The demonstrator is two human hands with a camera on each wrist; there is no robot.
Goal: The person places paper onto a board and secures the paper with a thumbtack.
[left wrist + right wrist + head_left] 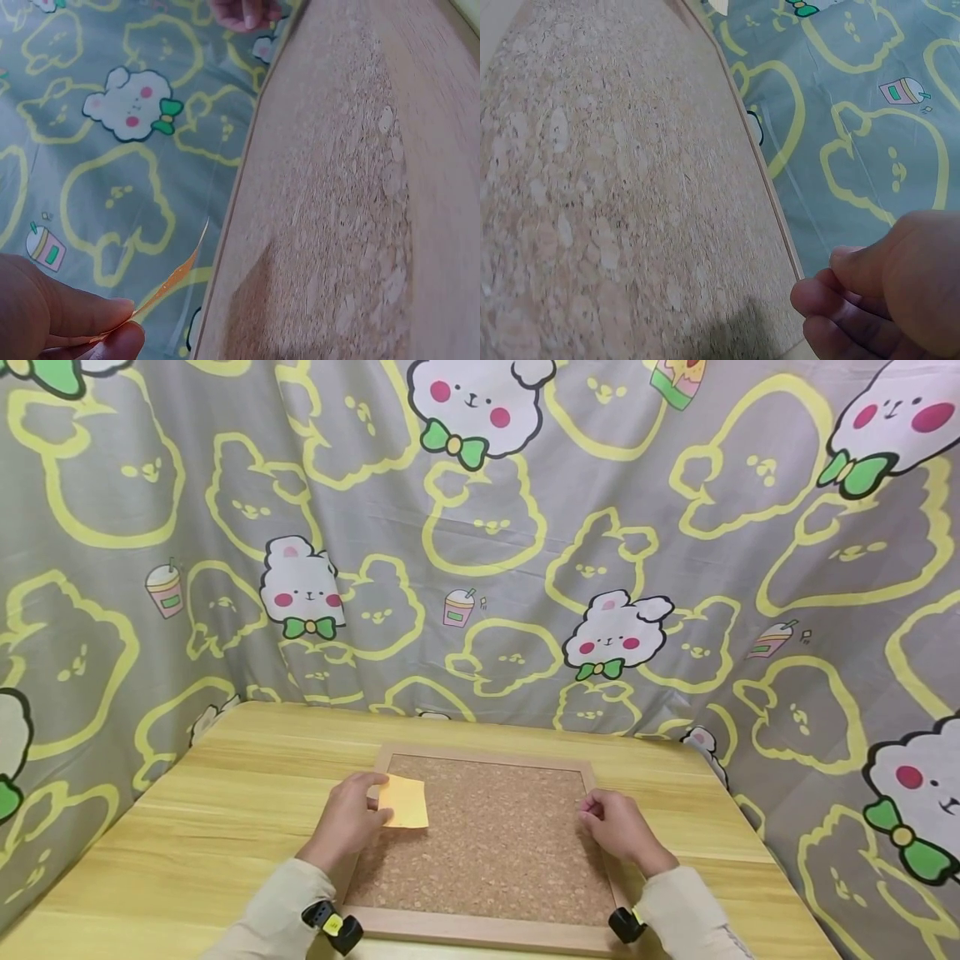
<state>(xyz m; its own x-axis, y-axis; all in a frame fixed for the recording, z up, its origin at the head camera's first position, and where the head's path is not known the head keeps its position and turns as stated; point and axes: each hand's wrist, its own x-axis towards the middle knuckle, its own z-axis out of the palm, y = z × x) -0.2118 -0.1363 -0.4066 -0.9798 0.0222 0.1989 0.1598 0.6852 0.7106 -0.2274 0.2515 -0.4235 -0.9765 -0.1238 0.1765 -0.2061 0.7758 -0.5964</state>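
Note:
My left hand (351, 817) pinches a square yellow-orange sticky note (405, 802) by its left edge between thumb and fingers. In the left wrist view the note (176, 277) appears nearly edge-on, slightly curved, raised over a wood-framed cork board (495, 843). Across the board, my right hand (618, 828) hovers at the right side of the frame. Its fingers are curled, with the thumb (855, 270) close against the index finger; nothing shows between them.
The board lies on a light wood-grain table (225, 793). Grey curtain (495, 543) with yellow outlines and white cartoon animals hangs behind the table and along both sides. Each wrist wears a strapped black camera, such as the left one (333, 927).

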